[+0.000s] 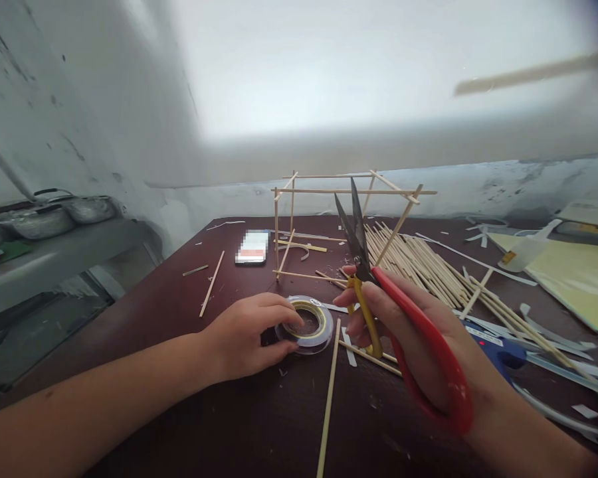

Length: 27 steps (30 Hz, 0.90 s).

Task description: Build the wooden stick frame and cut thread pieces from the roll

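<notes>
My left hand (249, 335) rests on the table with its fingers and thumb closed on the left rim of a roll of clear tape (321, 328), which lies flat. In my right hand (423, 318) is a pair of scissors (361, 245) with one red and one yellow handle. The blades point up and stand slightly apart. Behind the scissors is a box-shaped frame of thin wooden sticks (323, 191). A loose stick (330, 398) lies between my hands, its near end running out of view.
On the dark red table (174, 292) lie a pile of wooden sticks (418, 262), a phone (252, 247), paper strips and scraps. A glue bottle (528, 247), a yellow sheet (578, 279) and a blue tool (498, 348), partly hidden, are at right. Wrapped pots (42, 222) stand on a side counter.
</notes>
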Each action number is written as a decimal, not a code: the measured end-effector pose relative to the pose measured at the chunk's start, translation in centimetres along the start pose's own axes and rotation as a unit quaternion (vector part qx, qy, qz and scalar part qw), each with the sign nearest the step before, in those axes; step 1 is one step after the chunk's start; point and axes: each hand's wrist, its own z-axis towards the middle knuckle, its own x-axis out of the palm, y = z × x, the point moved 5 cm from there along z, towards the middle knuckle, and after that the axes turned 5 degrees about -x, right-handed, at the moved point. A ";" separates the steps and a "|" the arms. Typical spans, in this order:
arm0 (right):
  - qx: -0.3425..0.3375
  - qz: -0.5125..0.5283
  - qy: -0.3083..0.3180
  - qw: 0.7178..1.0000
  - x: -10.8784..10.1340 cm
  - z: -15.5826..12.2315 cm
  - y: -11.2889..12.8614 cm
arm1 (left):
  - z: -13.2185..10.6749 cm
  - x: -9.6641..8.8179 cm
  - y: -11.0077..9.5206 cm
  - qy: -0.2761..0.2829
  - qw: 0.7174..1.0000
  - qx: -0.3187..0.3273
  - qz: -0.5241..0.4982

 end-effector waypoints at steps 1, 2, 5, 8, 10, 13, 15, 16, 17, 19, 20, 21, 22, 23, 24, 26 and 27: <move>0.000 0.002 0.002 1.000 0.0 0.0 0.0 | -0.1 -0.2 -0.1 0.009 1.000 -0.005 -0.004; 0.001 0.005 0.005 1.000 0.0 0.1 0.0 | -0.1 -0.6 -0.2 0.011 1.000 -0.012 -0.003; -0.001 0.009 0.012 1.000 0.1 0.3 -0.3 | -0.4 -2.2 -0.5 -0.008 0.996 -0.069 0.049; -0.011 0.010 0.003 1.000 0.0 0.5 -0.5 | -0.8 -2.6 -0.6 0.046 0.979 -0.143 0.136; -0.017 0.012 0.001 1.000 0.1 0.5 -0.5 | -1.1 -2.0 -0.7 0.103 0.966 -0.157 0.179; -0.008 0.017 0.006 1.000 0.1 0.5 -0.7 | -1.5 -0.8 -1.0 0.142 0.957 -0.139 0.213; -0.003 0.022 0.011 1.000 0.1 0.4 -0.9 | -1.6 -0.2 -1.3 0.140 0.957 -0.108 0.231; -0.004 0.024 0.010 1.000 0.1 0.3 -1.0 | -1.6 0.1 -1.5 0.135 0.956 -0.089 0.245; -0.004 0.023 0.012 1.000 0.1 0.3 -1.0 | -1.5 0.3 -1.6 0.129 0.954 -0.070 0.263; -0.003 0.018 0.006 1.000 0.0 0.3 -1.0 | -1.4 0.9 -1.9 0.123 0.944 -0.034 0.305; -0.001 0.012 0.002 1.000 -0.1 0.4 -1.0 | -1.3 1.1 -2.0 0.120 0.938 -0.019 0.324; 0.001 0.003 -0.001 1.000 -0.1 0.4 -1.0 | -1.2 1.4 -2.1 0.117 0.933 -0.004 0.339; 0.001 -0.006 -0.001 1.000 -0.2 0.5 -0.9 | -1.1 1.6 -2.2 0.112 0.930 0.012 0.351; 0.001 -0.014 -0.001 1.000 -0.2 0.5 -0.8 | -1.0 1.7 -2.3 0.106 0.927 0.027 0.359; -0.001 -0.020 0.000 1.000 -0.2 0.6 -0.8 | -0.9 1.8 -2.5 0.100 0.924 0.041 0.366; -0.005 -0.024 0.007 1.000 -0.1 0.7 -0.8 | -0.7 2.0 -2.8 0.088 0.918 0.067 0.381; -0.007 -0.022 0.009 1.000 -0.1 0.7 -0.8 | -0.7 2.0 -2.9 0.083 0.914 0.078 0.390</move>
